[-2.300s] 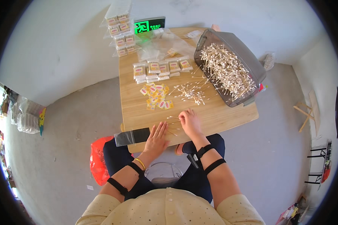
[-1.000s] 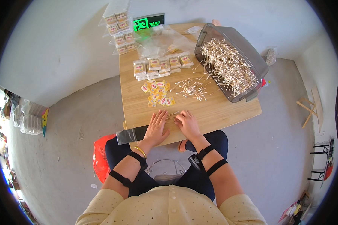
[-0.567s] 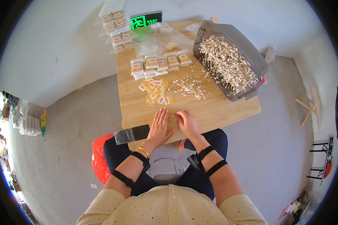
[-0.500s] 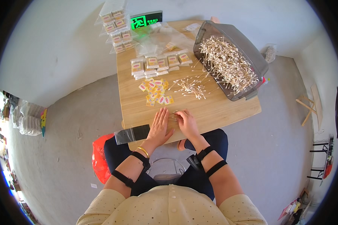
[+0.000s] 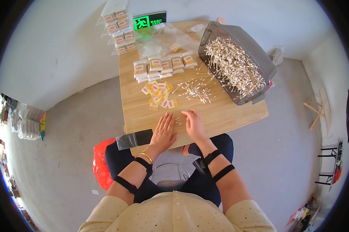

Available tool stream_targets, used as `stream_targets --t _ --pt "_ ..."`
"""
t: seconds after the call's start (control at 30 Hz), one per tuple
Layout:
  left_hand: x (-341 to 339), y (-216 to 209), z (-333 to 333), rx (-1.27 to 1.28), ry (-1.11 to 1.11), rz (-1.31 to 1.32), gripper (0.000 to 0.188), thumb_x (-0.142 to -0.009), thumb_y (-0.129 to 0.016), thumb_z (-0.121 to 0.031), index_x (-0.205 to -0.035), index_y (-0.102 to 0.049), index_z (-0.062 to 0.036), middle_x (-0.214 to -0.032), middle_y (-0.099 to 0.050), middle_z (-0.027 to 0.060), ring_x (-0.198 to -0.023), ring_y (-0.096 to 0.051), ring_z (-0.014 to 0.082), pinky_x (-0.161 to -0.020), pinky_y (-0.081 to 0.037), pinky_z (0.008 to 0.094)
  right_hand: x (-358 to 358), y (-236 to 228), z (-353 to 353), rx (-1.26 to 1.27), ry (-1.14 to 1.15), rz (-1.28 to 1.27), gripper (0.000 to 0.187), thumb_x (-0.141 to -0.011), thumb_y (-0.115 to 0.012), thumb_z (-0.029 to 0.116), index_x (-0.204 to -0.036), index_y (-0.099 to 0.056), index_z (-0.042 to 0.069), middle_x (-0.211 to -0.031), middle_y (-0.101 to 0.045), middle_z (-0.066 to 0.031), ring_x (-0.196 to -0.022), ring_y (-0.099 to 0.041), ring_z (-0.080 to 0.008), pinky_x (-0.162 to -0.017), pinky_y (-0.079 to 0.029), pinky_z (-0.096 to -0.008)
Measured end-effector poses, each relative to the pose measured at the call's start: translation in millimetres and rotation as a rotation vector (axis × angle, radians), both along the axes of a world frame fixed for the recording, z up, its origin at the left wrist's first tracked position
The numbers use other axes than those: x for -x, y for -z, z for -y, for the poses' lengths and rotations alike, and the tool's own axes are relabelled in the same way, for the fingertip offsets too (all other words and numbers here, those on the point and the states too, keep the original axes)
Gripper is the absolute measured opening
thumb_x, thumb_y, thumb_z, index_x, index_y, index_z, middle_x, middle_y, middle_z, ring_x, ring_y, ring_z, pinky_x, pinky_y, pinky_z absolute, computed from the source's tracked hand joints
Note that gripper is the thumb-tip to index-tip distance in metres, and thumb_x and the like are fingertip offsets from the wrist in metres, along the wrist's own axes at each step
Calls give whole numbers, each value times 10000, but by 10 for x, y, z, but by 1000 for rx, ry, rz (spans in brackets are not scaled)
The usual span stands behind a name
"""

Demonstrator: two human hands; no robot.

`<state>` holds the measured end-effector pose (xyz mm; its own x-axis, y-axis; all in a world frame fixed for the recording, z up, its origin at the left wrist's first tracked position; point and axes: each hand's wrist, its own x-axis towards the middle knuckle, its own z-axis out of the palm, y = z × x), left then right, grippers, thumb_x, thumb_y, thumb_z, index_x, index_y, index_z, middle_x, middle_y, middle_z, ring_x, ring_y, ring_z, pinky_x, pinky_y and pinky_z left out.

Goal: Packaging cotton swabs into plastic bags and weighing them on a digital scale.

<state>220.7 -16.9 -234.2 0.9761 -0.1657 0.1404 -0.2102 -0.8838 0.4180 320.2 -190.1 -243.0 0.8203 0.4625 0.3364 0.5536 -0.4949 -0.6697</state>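
One left hand (image 5: 163, 130) flat near the front edge of the worktop (image 5: 232, 116), with straight fingers grasping nothing; at right, partly under it, several cotton swabs (image 5: 177, 121) of roughly left-right long axis; beyond, apart from them, right hand (image 5: 195, 125) with bent fingers; cannot tell any grip.

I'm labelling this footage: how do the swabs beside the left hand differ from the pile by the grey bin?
Number: only a few hand-side swabs show, while the pile has many.
Order: the hand-side swabs lie roughly side by side; the pile's cross at many angles.
Cover: the hand-side swabs seem to run partly under the left hand, whereas no hand covers the pile.
Both lie on the table and show pale tips.
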Motion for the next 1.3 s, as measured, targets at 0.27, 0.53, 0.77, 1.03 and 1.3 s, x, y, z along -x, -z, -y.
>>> stream_targets --t 0.27,0.53,0.77,1.03,1.3 --pt "34 13 -29 -91 43 8 754 -983 -602 -350 -1547 -320 63 -1634 -312 218 -1550 -247 342 -1284 -192 465 -712 -230 177 265 294 187 321 -807 -751 58 -1110 -664 117 -1128 -587 -118 -1085 -553 -344 -921 -468 -464" --pt "28 12 -41 -63 69 -1 734 -983 -590 -346 -1551 -331 42 -1642 -310 203 -1550 -255 329 -1287 -193 453 -1068 -287 68 424 26 186 87 -837 -758 131 -848 -672 134 -1037 -569 -34 -1095 -533 -284 -936 -457 -437" --pt "35 7 -53 -9 51 9 736 -968 -599 -316 -1550 -327 43 -1642 -310 203 -1547 -263 334 -1286 -204 448 -958 -223 -52 352 -5 196 106 -820 -775 135 -879 -688 142 -1045 -587 -34 -1073 -543 -283 -946 -442 -454" --pt "34 25 -56 -5 57 33 746 -962 -600 -301 -1557 -311 44 -1645 -297 211 -1548 -257 344 -1287 -204 449 -935 -183 -119 526 24 314 66 -875 -717 175 -910 -706 120 -1020 -610 -41 -1061 -541 -288 -944 -440 -454" --pt "60 -55 -19 -93 -38 17 832 -944 -615 -347 -1586 -259 46 -1677 -234 201 -1571 -202 330 -1288 -142 504 -257 -76 -476 468 -161 122 85 -865 -685 144 -941 -684 106 -1032 -618 -72 -1091 -553 -299 -940 -437 -450"
